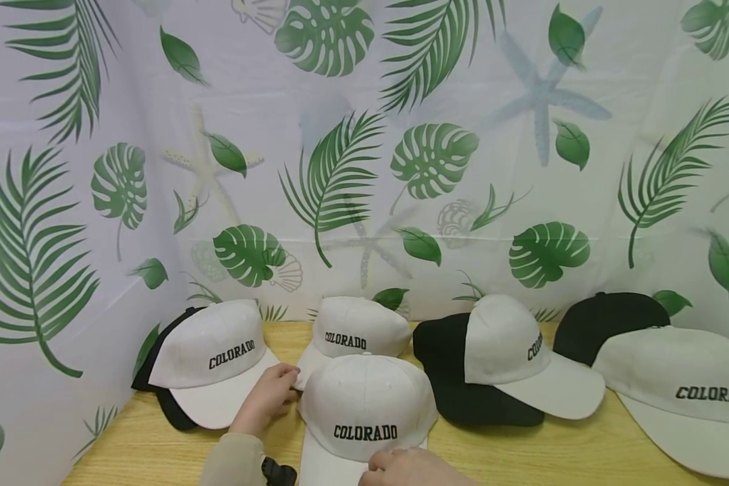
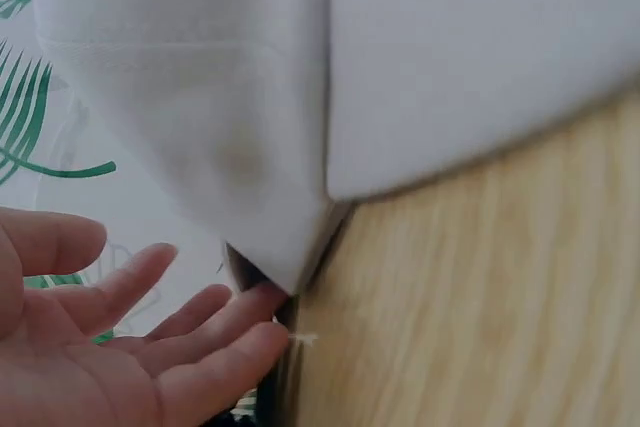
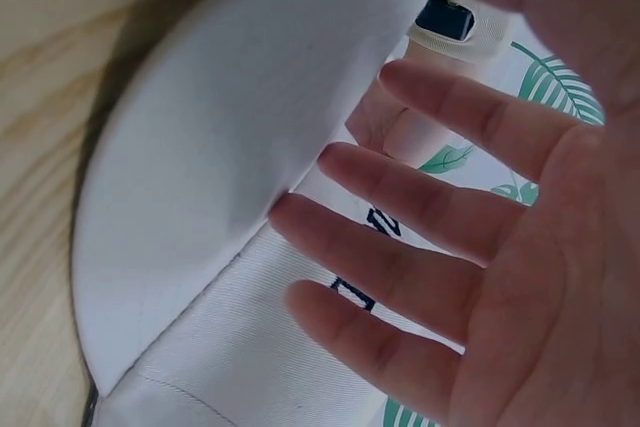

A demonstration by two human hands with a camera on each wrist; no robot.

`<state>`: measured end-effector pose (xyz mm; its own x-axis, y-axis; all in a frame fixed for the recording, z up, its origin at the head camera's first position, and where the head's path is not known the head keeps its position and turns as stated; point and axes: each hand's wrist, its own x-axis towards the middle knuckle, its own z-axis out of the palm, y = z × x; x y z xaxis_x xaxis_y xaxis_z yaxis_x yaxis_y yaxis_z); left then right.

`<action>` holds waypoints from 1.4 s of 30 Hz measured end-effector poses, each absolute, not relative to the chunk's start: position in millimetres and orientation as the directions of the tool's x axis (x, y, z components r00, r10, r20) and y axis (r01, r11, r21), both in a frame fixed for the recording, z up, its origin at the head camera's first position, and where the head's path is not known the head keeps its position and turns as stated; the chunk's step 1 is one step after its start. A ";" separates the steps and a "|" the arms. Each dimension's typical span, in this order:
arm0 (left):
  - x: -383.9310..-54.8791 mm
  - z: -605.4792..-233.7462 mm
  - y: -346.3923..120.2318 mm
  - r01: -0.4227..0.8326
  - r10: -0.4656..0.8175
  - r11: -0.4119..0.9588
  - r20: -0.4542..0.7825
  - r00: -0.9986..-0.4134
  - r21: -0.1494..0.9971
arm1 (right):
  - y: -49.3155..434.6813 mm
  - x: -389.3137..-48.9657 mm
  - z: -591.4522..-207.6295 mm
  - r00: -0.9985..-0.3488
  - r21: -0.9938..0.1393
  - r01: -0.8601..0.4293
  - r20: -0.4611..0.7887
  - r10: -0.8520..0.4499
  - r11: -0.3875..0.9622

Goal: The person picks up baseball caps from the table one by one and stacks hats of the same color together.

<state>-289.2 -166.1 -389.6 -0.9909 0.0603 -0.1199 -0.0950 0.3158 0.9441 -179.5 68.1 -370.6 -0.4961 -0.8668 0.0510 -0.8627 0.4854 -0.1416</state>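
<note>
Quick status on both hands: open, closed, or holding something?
Left hand: open, fingers straight, fingertips at the edge of the front white cap.
Right hand: open, fingers spread over that cap's brim, gripping nothing.

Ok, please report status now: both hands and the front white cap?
Left hand open, fingertips at front Colorado cap side. Right hand open, no grip, over its brim. Neighbouring caps crowd close.
</note>
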 end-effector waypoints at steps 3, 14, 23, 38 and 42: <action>-292.0 -391.4 -165.6 -0.162 0.024 0.164 -0.168 -0.985 0.973 | 68.9 -179.8 -370.8 -0.487 -0.142 -0.868 0.053 -0.872 0.476; -290.5 -385.2 -160.2 -0.193 -0.021 -0.260 -0.206 -0.978 0.946 | 67.8 -179.8 -370.0 -0.503 -0.148 -0.857 0.029 -0.864 0.494; -293.1 -385.8 -157.4 -0.226 0.104 -0.449 -0.201 -0.974 0.864 | 67.2 -179.4 -370.4 -0.502 -0.129 -0.860 0.034 -0.864 0.494; -288.0 -385.7 -151.0 -0.067 -0.143 -0.481 -0.154 -0.978 0.874 | 66.7 -178.2 -370.1 -0.533 -0.168 -0.834 0.001 -0.846 0.525; -288.4 -388.4 -151.4 -0.096 -0.134 -0.445 -0.172 -0.976 0.890 | 66.7 -177.6 -370.9 -0.538 -0.179 -0.830 0.006 -0.843 0.529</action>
